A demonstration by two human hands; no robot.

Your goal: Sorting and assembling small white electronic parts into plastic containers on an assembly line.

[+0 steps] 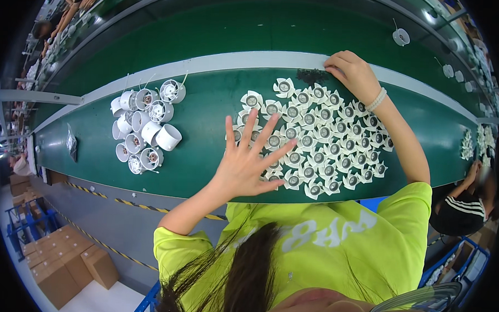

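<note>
Head view looks down over a person in a yellow-green shirt (334, 241) with dark hair (245, 277) hanging at the bottom of the frame, nearest the camera; a round glass rim (414, 307) sits at the lower right corner. Past the shirt, the left hand (246, 161) is spread flat with all fingers splayed wide, holding nothing, and hovers over or rests on the near left edge of a big patch of small white fan impellers (327, 142). Whether the palm actually touches them cannot be told. The impellers lie packed close together on the green conveyor belt (207, 121), each with a dark round hub facing up, and the hand covers several at the near edge. Farther out, the right hand (354, 71), wearing a pale bead bracelet (377, 99), lies curled at the far edge of the patch on the grey rail (236, 61), its fingertips down beside a small dark smudge; nothing shows in its grip. To the left, well apart from the impellers, stands a cluster of white cylindrical housings (146, 127), some upright, some tipped on their sides. Brown cardboard boxes (64, 265) are stacked on the floor at lower left. Another person in a striped sleeve (462, 207) sits at the right edge.
</note>
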